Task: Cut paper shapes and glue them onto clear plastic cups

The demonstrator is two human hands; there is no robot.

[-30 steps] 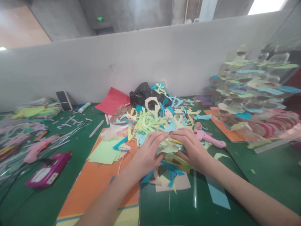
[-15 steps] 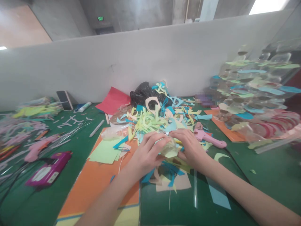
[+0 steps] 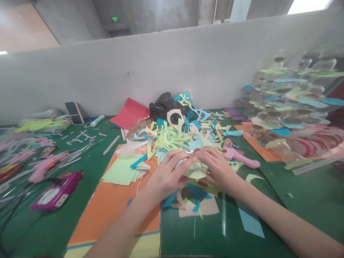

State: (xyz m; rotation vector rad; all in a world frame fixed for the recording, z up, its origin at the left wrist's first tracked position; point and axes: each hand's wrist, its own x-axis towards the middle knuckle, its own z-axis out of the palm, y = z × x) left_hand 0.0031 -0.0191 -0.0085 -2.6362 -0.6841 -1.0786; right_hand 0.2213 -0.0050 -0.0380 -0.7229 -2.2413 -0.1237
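Observation:
Between my two hands is a small clear plastic piece with pale yellow-green paper [image 3: 197,173] on its near side; whether it is a bottle or a cup is hidden by the fingers. My left hand [image 3: 172,168] curls over its left side, fingers bent. From the right, my right hand [image 3: 215,165] grips it with the fingertips close to the left ones. Just beyond the fingers lies a small shiny metal item [image 3: 187,151], partly covered. Curly paper scraps [image 3: 172,136] are heaped behind the hands, and blue strips [image 3: 197,193] lie below them.
A pink glue gun [image 3: 239,156] lies right of my hand, its cord trailing forward. Stacked clear plastic pieces with coloured paper [image 3: 292,104] stand at the right. Green paper sheets [image 3: 120,172] rest on an orange board [image 3: 107,215]. A second pink glue gun [image 3: 47,166] and a purple box [image 3: 57,191] sit left.
The pale paper between my hands has tilted flatter and lower, and more of the metal item shows past the fingers. Both hands stay in nearly the same place.

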